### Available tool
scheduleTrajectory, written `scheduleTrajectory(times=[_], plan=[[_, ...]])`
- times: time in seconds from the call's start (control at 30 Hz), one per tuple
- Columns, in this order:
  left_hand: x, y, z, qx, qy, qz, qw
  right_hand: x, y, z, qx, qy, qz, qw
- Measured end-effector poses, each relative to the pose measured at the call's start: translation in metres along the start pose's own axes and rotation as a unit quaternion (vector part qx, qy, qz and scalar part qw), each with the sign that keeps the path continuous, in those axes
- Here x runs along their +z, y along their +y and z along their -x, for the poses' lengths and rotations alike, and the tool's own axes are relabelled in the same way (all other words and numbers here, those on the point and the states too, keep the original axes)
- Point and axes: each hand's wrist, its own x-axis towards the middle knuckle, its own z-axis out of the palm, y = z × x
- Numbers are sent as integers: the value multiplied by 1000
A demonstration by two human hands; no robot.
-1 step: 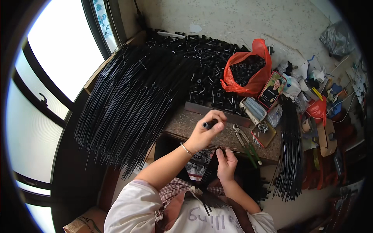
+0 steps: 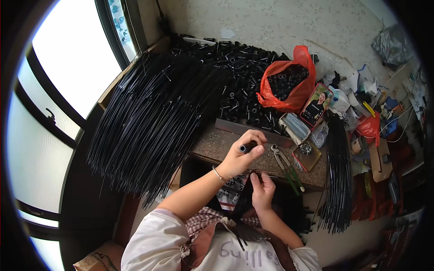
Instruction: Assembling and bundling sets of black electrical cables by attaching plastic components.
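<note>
the left hand [image 2: 242, 156] is raised over the near edge of the table [image 2: 212, 144], its fingers curled round a short black tube [image 2: 247, 147] pinched between thumb and forefinger; a thin bracelet [image 2: 219, 174] sits on that wrist. the right hand [image 2: 262, 189] is lower and nearer the body, just below the table edge, fingers closed narrowly on the top ends of a bundle of thin black rods [image 2: 242, 210] that runs down toward the lap. the two hands are near each other but not touching.

just right of the left hand, pliers [image 2: 285, 165] with green-tipped handles lie on the table, and beside them a small tray [image 2: 307, 153] with a round metal piece in it. a big fan of long black rods [image 2: 153, 117] covers the left part of the table, reaching past its edge. behind it is a heap of short black tubes [image 2: 239, 77], and a red bag [image 2: 289, 81] full of more black parts. a phone [image 2: 316, 106] lies right of the bag. another sheaf of black rods [image 2: 339, 171] hangs off the table's right side, with clutter beyond it. a window [image 2: 68, 58] is at the left.
</note>
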Motion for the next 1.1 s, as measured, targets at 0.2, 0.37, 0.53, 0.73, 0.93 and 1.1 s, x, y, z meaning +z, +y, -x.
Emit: scheduleTrajectory(times=[0.2,0.37,0.53,0.73,0.93,1.1], plan=[[-32,20,31,-210,235,147,938,6,-3,9,29,-1,-56,998],[-25,18,70,-388,144,337,845,12,-5,11,44,49,-82,994],[7,-1,58,-355,134,432,818,-11,-14,-2,26,36,-119,992],[-21,11,60,-392,117,390,825,15,-1,14,39,47,-127,990],[-24,10,69,-344,82,364,862,19,-4,13,45,28,-121,991],[-28,5,70,-366,105,397,835,16,4,15,89,16,-135,987]])
